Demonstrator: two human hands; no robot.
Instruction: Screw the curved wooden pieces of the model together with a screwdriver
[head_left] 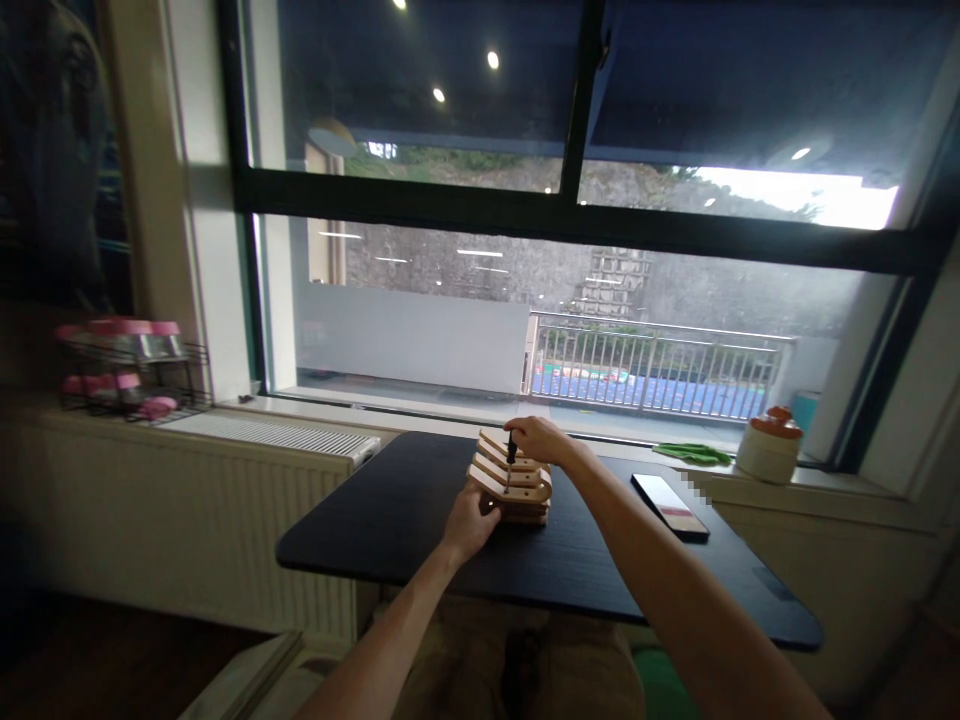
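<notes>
A slatted wooden piece [511, 487] with curved, light-coloured strips rests on the dark table. My left hand [471, 520] grips its near left side, fingers wrapped round the wood. From above, my right hand [538, 440] is closed on the black handle of a screwdriver [511, 455]. The screwdriver stands nearly upright, and its tip meets the front strip near a small hole. Several dark holes show along the strips. The wood's underside and my left fingertips are partly hidden.
On the dark table [352, 530], a phone [670, 507] lies to the right. A green cloth [691, 454] and a white jar with an orange lid [770, 447] sit on the windowsill. Left are a radiator [225, 520] and a wire rack [196, 375] with pink-lidded jars.
</notes>
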